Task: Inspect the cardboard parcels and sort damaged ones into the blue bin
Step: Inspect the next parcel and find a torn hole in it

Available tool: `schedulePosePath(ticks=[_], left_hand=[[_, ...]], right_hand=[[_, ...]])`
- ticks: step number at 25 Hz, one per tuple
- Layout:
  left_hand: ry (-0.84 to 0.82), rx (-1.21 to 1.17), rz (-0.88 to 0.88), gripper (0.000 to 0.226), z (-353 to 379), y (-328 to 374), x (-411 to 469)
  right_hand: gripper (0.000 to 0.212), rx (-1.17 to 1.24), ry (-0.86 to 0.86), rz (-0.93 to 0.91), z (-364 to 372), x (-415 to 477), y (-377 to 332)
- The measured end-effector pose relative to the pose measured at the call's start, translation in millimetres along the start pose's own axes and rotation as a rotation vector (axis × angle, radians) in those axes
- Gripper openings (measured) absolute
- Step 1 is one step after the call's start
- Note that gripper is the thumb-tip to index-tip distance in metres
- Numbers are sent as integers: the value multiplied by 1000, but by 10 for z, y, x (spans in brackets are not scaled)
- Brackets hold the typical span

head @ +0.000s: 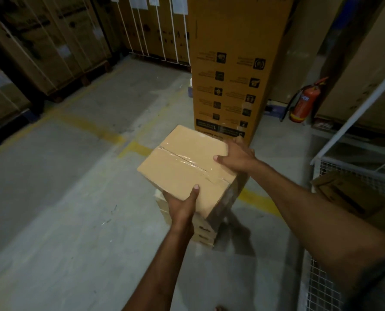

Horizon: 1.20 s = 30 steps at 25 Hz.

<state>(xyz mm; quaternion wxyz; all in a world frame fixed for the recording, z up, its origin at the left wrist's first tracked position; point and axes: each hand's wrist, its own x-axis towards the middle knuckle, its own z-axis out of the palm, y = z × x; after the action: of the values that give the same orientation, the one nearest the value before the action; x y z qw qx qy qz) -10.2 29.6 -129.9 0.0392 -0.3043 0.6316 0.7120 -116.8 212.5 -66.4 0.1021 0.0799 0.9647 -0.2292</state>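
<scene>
We are holding the parcel (184, 167) (taped seam up), left hand (182, 204) and right hand (237, 159) each clasping a corner; turning it slowly would expose every face.

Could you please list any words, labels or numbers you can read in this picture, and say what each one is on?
Nothing reads clearly.
Tall carton: symbols and text lines, too blurred.
Fire extinguisher: pale lettering, too blurred.
Stacked boxes under the held parcel: dark print, too blurred.
Paper sheets at the top: too small.
</scene>
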Motion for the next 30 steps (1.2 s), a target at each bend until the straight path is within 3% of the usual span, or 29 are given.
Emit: schedulePosePath(ticks=[6, 11, 17, 21, 25, 27, 30], left_hand=[[21, -19, 285, 78, -729, 852, -1028], [-255, -68, 466, 59, -1374, 1401, -2191], [-450, -9, 704, 81, -1862, 1468, -3549], [-631, 179, 865, 99, -2145, 1316, -4381], [-525, 86, 893, 86, -2061, 1071, -5355], [-506, -9, 872, 82, -2006, 978, -5850], [-438, -89, 840, 58, -2014, 880, -6555]], right_hand=[[75, 398, 141, -52, -867, -1616, -467], [83, 599, 387, -108, -1320, -3255, -544], [75, 735, 469, -101, -1654, -4875, -385], [108, 783, 602, -79, -1947, -5813, -150], [77, 774, 687, -204, -2070, -6671, 73], [75, 751, 748, -208, -2075, -7096, 189], [73, 728, 829, -150, -2100, -7671, 393]])
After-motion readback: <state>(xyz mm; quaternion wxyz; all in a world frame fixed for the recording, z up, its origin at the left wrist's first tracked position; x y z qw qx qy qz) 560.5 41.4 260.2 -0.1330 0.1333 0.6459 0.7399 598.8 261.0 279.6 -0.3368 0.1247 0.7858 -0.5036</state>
